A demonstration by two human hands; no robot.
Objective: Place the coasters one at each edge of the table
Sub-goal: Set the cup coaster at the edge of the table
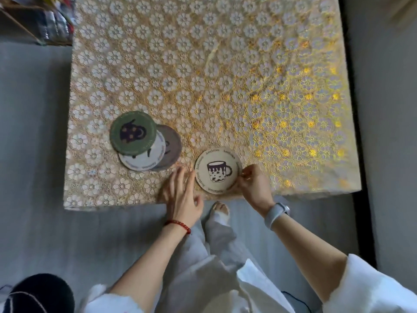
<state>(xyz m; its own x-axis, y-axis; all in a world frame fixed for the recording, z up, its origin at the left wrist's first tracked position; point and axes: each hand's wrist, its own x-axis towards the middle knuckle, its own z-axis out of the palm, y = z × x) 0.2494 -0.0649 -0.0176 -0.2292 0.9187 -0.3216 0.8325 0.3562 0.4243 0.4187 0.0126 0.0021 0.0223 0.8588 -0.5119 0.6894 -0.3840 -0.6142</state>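
Note:
A beige round coaster with a mug drawing lies near the near edge of the table, which wears a gold floral cloth. My right hand pinches its right rim with thumb and fingers. My left hand rests flat on the cloth just left of that coaster, fingers apart, holding nothing. To the left, three coasters overlap in a loose pile: a green one on top, a white one under it, a grey one at the right.
Grey floor surrounds the table on the left, right and near sides. A shelf with bottles stands at the far left corner. A dark round object sits on the floor at bottom left. My foot is under the near edge.

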